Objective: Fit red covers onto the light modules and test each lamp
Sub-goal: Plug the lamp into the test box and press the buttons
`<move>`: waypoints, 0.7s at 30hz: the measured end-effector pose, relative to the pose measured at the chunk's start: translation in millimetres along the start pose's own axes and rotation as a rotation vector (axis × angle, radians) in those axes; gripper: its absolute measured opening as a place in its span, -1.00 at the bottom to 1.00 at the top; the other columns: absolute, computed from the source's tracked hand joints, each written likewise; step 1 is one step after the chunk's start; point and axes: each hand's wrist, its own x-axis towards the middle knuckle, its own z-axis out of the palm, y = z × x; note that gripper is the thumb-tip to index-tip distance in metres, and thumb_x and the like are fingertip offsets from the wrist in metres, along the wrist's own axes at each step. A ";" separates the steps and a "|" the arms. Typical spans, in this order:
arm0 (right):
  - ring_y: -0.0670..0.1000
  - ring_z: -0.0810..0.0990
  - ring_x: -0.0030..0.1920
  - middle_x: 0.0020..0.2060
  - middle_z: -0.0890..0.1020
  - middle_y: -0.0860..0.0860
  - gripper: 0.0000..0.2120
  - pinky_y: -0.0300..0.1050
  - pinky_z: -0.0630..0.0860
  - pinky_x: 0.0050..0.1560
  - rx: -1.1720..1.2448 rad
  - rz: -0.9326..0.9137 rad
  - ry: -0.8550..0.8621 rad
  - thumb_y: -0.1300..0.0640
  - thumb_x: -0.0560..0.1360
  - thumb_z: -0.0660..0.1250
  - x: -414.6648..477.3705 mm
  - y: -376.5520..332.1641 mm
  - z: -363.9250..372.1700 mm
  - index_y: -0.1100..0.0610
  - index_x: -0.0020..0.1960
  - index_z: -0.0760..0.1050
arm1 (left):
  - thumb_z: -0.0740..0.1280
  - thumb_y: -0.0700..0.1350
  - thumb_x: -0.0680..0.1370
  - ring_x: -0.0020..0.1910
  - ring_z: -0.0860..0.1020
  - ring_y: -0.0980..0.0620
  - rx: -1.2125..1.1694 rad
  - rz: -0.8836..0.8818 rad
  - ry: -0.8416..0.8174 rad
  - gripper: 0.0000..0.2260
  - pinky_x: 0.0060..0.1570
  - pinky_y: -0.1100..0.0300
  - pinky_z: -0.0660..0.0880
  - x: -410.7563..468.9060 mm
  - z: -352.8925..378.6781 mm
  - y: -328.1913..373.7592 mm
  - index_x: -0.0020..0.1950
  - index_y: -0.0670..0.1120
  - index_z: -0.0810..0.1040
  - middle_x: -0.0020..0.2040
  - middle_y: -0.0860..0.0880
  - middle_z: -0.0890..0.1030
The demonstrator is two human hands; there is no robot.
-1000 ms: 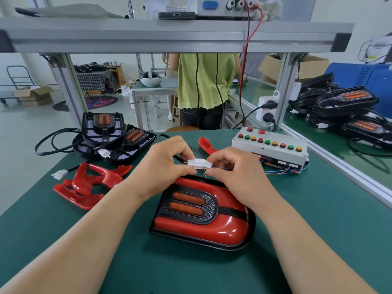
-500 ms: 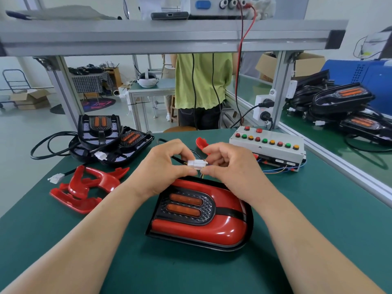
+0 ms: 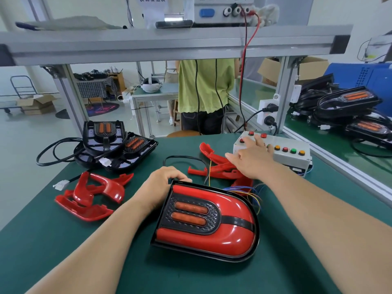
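A lamp module with its red cover fitted (image 3: 206, 221) lies on the green bench in front of me; its two orange light strips are dark. My left hand (image 3: 162, 185) grips the module's far left corner. My right hand (image 3: 251, 159) reaches out flat over the white test box (image 3: 290, 158), fingers spread on its row of coloured buttons. Loose red covers (image 3: 89, 196) lie at the left, and more red covers (image 3: 216, 166) lie under my right hand. Bare black modules (image 3: 114, 145) are stacked at the back left.
Thin coloured wires (image 3: 252, 193) run from the box to the module. A grey frame post (image 3: 284, 94) with a power socket stands behind the box. More black modules (image 3: 347, 102) are piled at the right. A person in a green shirt (image 3: 203, 85) stands beyond the bench.
Both hands let go of the white connector they held above the module. The right hand moved to the test box buttons; the left dropped onto the module's corner.
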 end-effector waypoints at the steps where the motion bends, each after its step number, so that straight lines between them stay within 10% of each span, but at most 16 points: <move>1: 0.15 -0.21 0.60 0.61 0.05 0.00 -0.32 0.39 -0.12 0.48 -0.023 -0.002 -0.012 -0.40 0.59 -0.12 4.5 -0.2 0.2 -0.05 0.31 0.58 | 0.48 -0.16 0.45 0.01 0.54 0.22 -0.010 0.000 0.003 -0.83 0.11 0.26 0.39 -0.3 0.2 0.1 -0.25 0.12 0.67 -0.09 0.05 0.65; 16: 0.15 -0.12 0.60 0.61 0.08 -0.02 -0.21 0.40 -0.15 0.47 -0.072 -0.002 -0.050 -0.49 0.52 -0.15 15.4 1.2 2.2 -0.03 0.36 0.55 | 0.47 -0.02 0.49 0.01 0.59 0.16 -0.052 -0.083 0.013 -0.93 0.21 0.06 0.47 -1.2 2.3 -3.7 -0.19 0.13 0.69 -0.04 0.09 0.62; 21: 0.17 -0.14 0.60 0.61 0.05 0.03 -0.28 0.42 -0.13 0.48 0.026 0.019 0.174 -0.46 0.52 -0.02 4.5 8.3 16.6 -0.02 0.44 0.42 | 0.49 0.04 0.47 0.02 0.60 0.13 -0.063 -0.103 0.014 -0.95 0.27 -0.03 0.44 0.3 3.7 -3.6 -0.18 0.11 0.69 -0.04 0.09 0.62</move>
